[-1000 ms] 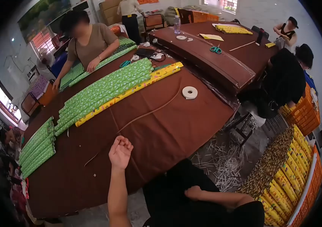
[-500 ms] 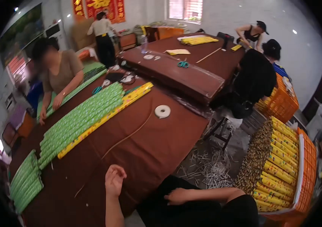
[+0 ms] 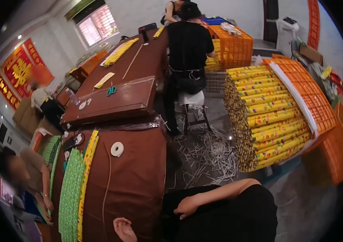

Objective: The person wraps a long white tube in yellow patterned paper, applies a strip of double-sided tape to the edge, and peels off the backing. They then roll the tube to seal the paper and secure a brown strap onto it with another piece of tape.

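My left hand [image 3: 124, 229] is held palm up over the near edge of the brown-covered table [image 3: 141, 177]. Its fingers are loosely bent and slightly apart, with nothing in them. My right hand [image 3: 186, 206] rests on my black-clothed lap, open and loosely relaxed, and I see nothing in it. Nearest to the left hand is a thin brown cord [image 3: 107, 189] lying along the table. Farther up lies a roll of white tape [image 3: 117, 149]. Green patterned tubes [image 3: 69, 189] and a yellow patterned tube [image 3: 87, 181] lie side by side at the table's left.
To the right, an orange crate [image 3: 306, 97] on its side holds many yellow wrapped tubes [image 3: 276, 121]. White paper strips [image 3: 215, 157] litter the floor. A person in black [image 3: 189, 48] sits on a stool ahead. Another person [image 3: 38, 169] works at the left. Teal scissors [image 3: 111, 90] lie on the far table.
The view has swung to the right, so the crate of yellow tubes now shows more fully. My left hand sits lower in view. My right hand stays on my lap.
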A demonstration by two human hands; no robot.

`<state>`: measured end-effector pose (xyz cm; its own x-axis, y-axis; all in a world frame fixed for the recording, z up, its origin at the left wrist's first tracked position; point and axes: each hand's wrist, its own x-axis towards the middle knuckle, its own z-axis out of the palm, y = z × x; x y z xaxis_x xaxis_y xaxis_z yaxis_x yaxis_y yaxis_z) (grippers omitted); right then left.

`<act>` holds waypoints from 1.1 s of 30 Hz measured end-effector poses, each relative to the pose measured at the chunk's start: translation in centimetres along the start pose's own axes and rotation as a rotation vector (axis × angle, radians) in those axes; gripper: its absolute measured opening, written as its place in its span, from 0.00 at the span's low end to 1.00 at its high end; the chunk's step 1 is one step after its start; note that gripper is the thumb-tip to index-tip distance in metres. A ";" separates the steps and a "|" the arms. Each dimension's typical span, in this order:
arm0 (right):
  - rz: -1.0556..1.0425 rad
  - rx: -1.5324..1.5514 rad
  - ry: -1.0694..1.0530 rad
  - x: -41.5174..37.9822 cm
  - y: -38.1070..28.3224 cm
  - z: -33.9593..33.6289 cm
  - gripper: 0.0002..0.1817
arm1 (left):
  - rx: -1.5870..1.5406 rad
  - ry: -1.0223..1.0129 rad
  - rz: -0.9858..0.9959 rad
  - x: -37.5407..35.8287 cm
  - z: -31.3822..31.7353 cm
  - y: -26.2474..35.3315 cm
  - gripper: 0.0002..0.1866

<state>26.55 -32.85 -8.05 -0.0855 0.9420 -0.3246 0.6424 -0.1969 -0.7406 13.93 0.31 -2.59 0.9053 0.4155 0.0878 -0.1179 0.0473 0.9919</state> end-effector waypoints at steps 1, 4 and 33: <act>-0.009 0.023 0.037 0.1 -0.1 0.3 0.25 | 0.080 -0.065 0.012 1.2 -0.3 0.9 0.21; -0.001 0.039 0.042 -0.8 1.0 -0.9 0.23 | 0.244 -0.210 0.087 5.0 1.1 1.4 0.23; -0.771 -0.378 0.373 15.0 2.1 -12.3 0.24 | 1.460 -0.388 0.097 -6.7 9.2 0.4 0.42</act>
<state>35.93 -15.83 -7.23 -0.3837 0.8147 0.4347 0.7206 0.5585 -0.4108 11.60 -10.79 -1.89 0.9939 0.0949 -0.0568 0.1037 -0.9783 0.1792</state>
